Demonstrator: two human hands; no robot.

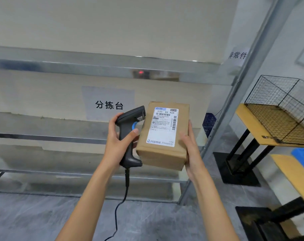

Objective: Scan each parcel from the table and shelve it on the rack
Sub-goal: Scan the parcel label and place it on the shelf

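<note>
Holding the parcel (162, 136) up in front of the rack (102, 66), the right hand (191, 150) cups its right side and bottom corner, so the label (163, 126) faces up toward the camera where it's easy to read. The left hand (120, 138) is wrapped around the grip of the corded scanner (131, 134), thumb right by the blue trigger. The scanner's nose sits just beside the box's left edge, pointing past it, not at the barcode; there's a red dot on the shelf rail, probably its beam. My guess is the scan step is in hand and shelving comes next.
</note>
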